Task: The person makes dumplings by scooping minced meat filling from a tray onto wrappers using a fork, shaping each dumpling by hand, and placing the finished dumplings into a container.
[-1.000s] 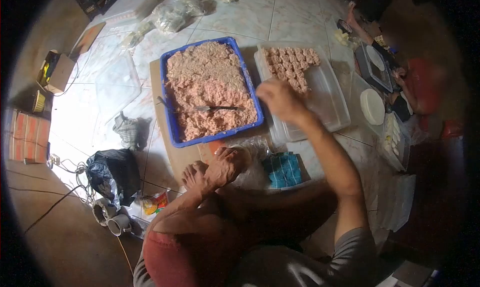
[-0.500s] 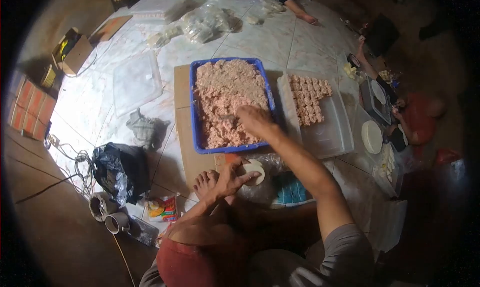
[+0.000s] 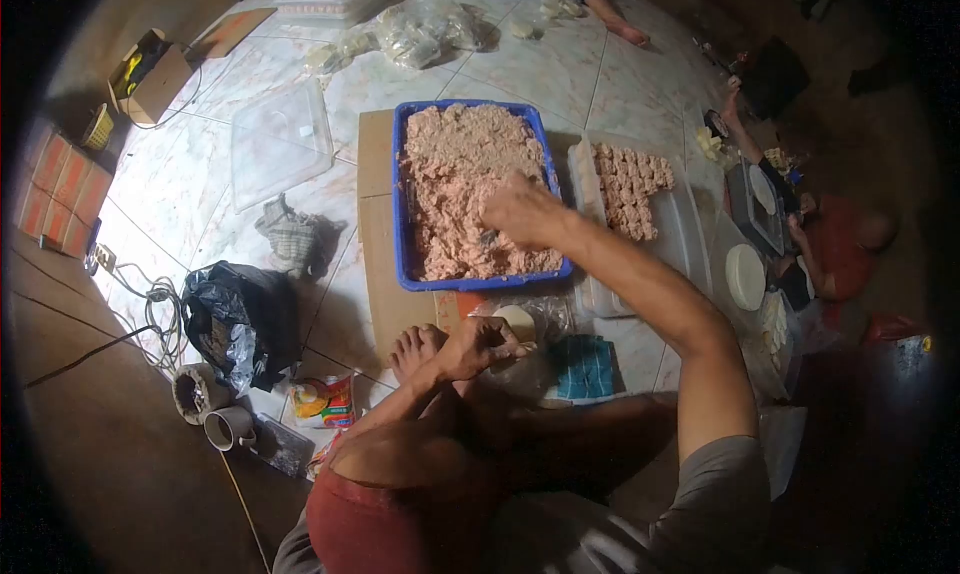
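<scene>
My right hand [image 3: 525, 214] is down in a pinkish minced filling [image 3: 470, 139] that fills a blue tub [image 3: 402, 244]. Its fingers are closed around a small tool with a dark metal end [image 3: 488, 238], mostly hidden by the hand and filling. Below the tub's near edge, my left hand [image 3: 478, 348] has its fingers curled together, pinching a thin pale wrapper [image 3: 526, 350] whose edge sticks out. A pale round of wrappers [image 3: 516, 322] shows just behind those fingers; whether the hand touches it, I cannot tell.
Right of the tub, a clear plastic box [image 3: 640, 284] holds rows of shaped filled pieces [image 3: 630, 186]. Cardboard [image 3: 378, 209] lies under the tub. A black bag [image 3: 235, 324], a mug [image 3: 230, 429] and a cloth [image 3: 290, 236] are leftward. A person in red [image 3: 845, 244] sits at the right.
My left hand has turned and curled its fingers; the pale round that lay under its thumb now shows behind it. My right hand stays in the filling with its tool. The view has shifted slightly.
</scene>
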### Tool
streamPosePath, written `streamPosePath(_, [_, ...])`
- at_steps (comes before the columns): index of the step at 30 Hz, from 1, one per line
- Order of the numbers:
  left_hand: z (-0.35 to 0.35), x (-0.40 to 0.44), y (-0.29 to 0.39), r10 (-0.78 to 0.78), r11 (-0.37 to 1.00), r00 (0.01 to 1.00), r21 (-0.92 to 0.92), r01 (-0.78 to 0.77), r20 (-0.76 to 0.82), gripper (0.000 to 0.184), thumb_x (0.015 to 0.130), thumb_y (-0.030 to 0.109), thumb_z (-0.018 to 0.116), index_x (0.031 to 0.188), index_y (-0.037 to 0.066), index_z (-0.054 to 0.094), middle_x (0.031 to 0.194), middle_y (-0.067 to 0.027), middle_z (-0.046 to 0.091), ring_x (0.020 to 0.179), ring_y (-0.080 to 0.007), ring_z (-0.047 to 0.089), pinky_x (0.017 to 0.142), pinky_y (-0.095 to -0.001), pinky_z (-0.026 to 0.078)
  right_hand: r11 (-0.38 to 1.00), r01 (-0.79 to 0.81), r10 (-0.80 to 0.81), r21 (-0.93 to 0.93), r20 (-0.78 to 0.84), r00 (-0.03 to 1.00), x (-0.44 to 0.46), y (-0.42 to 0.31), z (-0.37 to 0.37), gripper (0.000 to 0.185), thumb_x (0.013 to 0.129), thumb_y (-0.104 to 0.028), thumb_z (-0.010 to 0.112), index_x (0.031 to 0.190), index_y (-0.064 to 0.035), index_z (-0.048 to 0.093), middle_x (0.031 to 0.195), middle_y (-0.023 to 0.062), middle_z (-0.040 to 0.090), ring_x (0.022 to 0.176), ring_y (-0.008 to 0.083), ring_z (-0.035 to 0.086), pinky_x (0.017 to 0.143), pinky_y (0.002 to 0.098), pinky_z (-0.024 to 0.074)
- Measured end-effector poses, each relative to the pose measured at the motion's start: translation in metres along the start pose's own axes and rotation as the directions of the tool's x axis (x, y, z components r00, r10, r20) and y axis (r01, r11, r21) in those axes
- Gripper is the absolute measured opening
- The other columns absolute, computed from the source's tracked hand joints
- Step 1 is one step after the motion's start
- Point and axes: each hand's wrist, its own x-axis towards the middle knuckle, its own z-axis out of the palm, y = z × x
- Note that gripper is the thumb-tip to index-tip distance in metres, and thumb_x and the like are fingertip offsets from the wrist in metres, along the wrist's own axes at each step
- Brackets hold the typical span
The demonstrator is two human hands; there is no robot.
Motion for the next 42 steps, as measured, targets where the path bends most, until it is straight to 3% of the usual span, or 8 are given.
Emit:
streamPosePath(11, [0.014,0.029,0.03,0.022,0.948,0.988,0.317,0.028,-0.154,0.05,0.08,0.035,0.085,0.093,0.003,0.049,0.075,-0.0089,0.057,0.069,-0.0221,0.054,0.064,-0.0355,0.046,0.925,-0.238,0.18,0.296,0.209,0.961,0.005,0.008,0.021,0.016,0.076,-0.006,0.064,0.088,-0.0096,0.074,0.086,0.0093,0.07,0.095,0.0286,0.066,0.095,0.0473,0.0427])
streamPosePath(13, [0.016,0.037,0.005,0.049,0.957,0.984,0.289,0.002,-0.17,0.048,0.081,0.033,0.084,0.099,0.001,0.053,0.078,-0.0106,0.06,0.069,-0.0259,0.057,0.065,-0.0374,0.047,0.898,-0.435,0.44,0.07,-0.191,0.877,0.004,0.017,0.048,0.016,0.071,-0.005,0.066,0.086,-0.0071,0.073,0.089,0.011,0.07,0.096,0.0302,0.067,0.097,0.0474,0.0421])
streamPosePath(18, [0.0,0.03,-0.035,0.226,0.861,0.962,0.494,-0.122,-0.154,0.042,0.084,0.022,0.078,0.112,-0.002,0.06,0.085,-0.0176,0.066,0.075,-0.0322,0.065,0.068,-0.0413,0.05,0.846,-0.421,0.351,0.327,0.252,0.902,0.005,-0.011,0.017,0.021,0.072,-0.003,0.07,0.092,-0.0036,0.074,0.098,0.0168,0.07,0.101,0.0317,0.067,0.104,0.0531,0.0398])
streamPosePath(26, [-0.017,0.025,-0.041,0.3,0.534,0.952,0.817,-0.218,0.057,0.034,0.078,0.017,0.076,0.104,0.0,0.062,0.095,-0.0223,0.065,0.091,-0.039,0.064,0.077,-0.0447,0.051,0.808,-0.492,0.523,0.324,-0.011,0.852,0.006,-0.031,0.071,0.007,0.081,-0.01,0.061,0.077,-0.0052,0.063,0.087,0.0128,0.065,0.08,0.0326,0.063,0.092,0.0535,0.0435])
streamPosePath(28, [-0.022,0.021,-0.004,-0.164,0.71,0.986,0.697,0.097,0.03,0.022,0.081,0.016,0.073,0.094,0.001,0.065,0.094,-0.021,0.066,0.091,-0.0362,0.064,0.074,-0.0426,0.05,0.643,-0.538,0.605,0.546,0.069,0.793,-0.009,-0.027,0.051,0.01,0.082,-0.011,0.062,0.077,-0.0037,0.062,0.083,0.0125,0.065,0.076,0.031,0.063,0.084,0.0488,0.0464])
streamPosePath(33, [-0.042,0.009,-0.001,0.298,0.71,0.907,0.566,-0.419,0.297,0.021,0.092,0.02,0.068,0.09,0.0,0.063,0.084,-0.0139,0.064,0.07,-0.0271,0.063,0.064,-0.0369,0.051,0.101,-0.318,0.82,0.943,0.102,0.564,-0.062,-0.034,0.027,0.013,0.087,-0.012,0.065,0.09,0.0006,0.065,0.094,0.019,0.068,0.09,0.0308,0.067,0.076,0.0429,0.0505])
streamPosePath(36, [-0.031,-0.003,0.076,-0.24,0.969,0.971,0.057,0.241,-0.023,0.023,0.099,0.025,0.063,0.1,0.001,0.061,0.091,-0.0021,0.063,0.094,-0.0143,0.059,0.084,-0.0339,0.049,0.226,-0.301,0.866,0.927,-0.05,0.497,-0.095,-0.051,0.021,0.019,0.092,-0.01,0.062,0.107,0.0018,0.063,0.086,0.0057,0.065,0.08,0.0138,0.061,0.072,0.0316,0.0496])
streamPosePath(42, [-0.022,0.003,0.038,-0.166,0.972,0.976,-0.192,0.137,-0.142,0.013,0.095,0.014,0.068,0.093,0.005,0.059,0.086,-0.0023,0.064,0.075,-0.007,0.056,0.064,-0.0222,0.046,0.134,-0.271,0.919,0.953,-0.017,0.395,-0.131,-0.093,0.013,0.019,0.091,-0.005,0.062,0.109,-0.0003,0.061,0.088,0.0066,0.064,0.081,0.0126,0.06,0.072,0.0291,0.049])
